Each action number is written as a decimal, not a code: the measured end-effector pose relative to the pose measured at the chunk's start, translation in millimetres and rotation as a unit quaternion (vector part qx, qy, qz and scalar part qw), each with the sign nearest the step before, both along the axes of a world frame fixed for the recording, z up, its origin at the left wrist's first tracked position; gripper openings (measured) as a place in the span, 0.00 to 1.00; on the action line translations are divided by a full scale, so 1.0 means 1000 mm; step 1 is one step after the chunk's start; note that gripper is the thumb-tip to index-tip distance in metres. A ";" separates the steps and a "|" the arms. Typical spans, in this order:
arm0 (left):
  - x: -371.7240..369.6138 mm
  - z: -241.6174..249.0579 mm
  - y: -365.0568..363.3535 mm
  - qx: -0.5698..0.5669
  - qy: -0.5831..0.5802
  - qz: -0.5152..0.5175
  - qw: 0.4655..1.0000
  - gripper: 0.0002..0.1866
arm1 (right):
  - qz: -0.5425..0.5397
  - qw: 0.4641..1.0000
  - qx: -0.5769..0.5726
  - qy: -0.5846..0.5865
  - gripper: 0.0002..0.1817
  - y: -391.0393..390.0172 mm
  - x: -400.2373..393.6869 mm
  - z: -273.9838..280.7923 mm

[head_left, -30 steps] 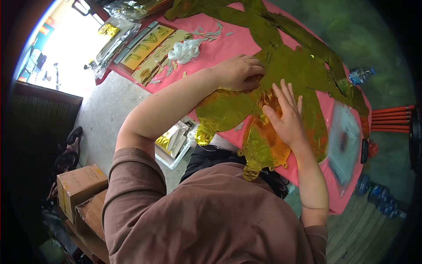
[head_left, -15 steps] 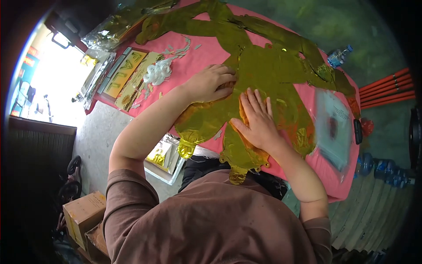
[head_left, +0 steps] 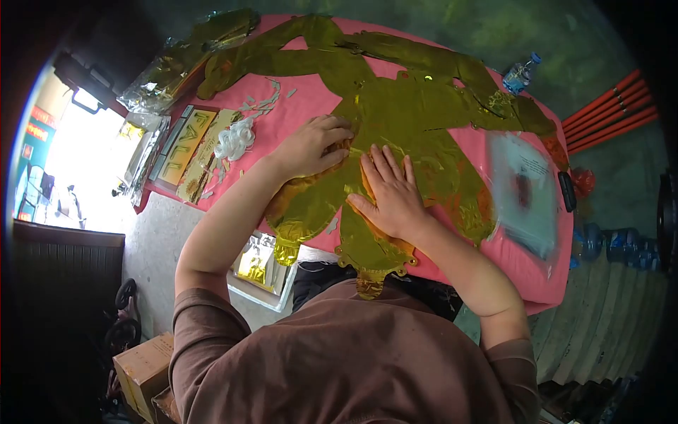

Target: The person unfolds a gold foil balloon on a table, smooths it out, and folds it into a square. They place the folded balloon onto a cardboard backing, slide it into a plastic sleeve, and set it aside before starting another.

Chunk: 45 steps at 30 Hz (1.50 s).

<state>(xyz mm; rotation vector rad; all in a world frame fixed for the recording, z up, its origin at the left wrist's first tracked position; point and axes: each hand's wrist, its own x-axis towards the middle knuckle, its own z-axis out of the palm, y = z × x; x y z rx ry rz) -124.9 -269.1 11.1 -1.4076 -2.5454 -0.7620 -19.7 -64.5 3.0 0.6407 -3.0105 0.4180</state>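
Gold foil balloons (head_left: 409,106) lie flat and overlapping, several of them spread across the pink-covered table (head_left: 304,99). My left hand (head_left: 314,147) rests on the foil left of centre, its fingers curled down against the sheet. Folds hide the exact grip under those fingertips. To its right, my right hand (head_left: 390,194) presses flat on a foil piece, fingers stretched out, with an orange-tinted reflection along its edge. Near my waist, a small foil tab (head_left: 369,285) hangs over the table's front edge, and another tab (head_left: 286,252) sticks out farther left.
White string (head_left: 234,139) lies left of my hands, beside printed packages (head_left: 185,145). Clear plastic bags (head_left: 522,194) sit at the right, with a black object (head_left: 567,191) by the edge. A water bottle (head_left: 521,73) stands at the far right. Below are a white tray (head_left: 272,297) and cardboard box (head_left: 145,364).
The view has shifted, so the table and both hands appear farther left. My hands stay at about the same spots on the foil, with little visible change in their pose.
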 end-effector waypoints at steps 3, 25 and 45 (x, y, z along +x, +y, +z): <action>-0.003 0.005 0.000 -0.001 0.007 0.019 1.000 0.15 | 0.000 1.000 -0.003 0.009 0.42 -0.001 0.000 -0.002; -0.063 -0.028 0.104 0.024 0.055 0.045 0.997 0.18 | -0.004 0.992 -0.125 0.001 0.39 0.010 -0.003 0.003; -0.055 -0.019 0.104 -0.011 0.043 0.060 0.997 0.18 | -0.154 0.979 0.117 0.063 0.07 0.218 -0.139 0.025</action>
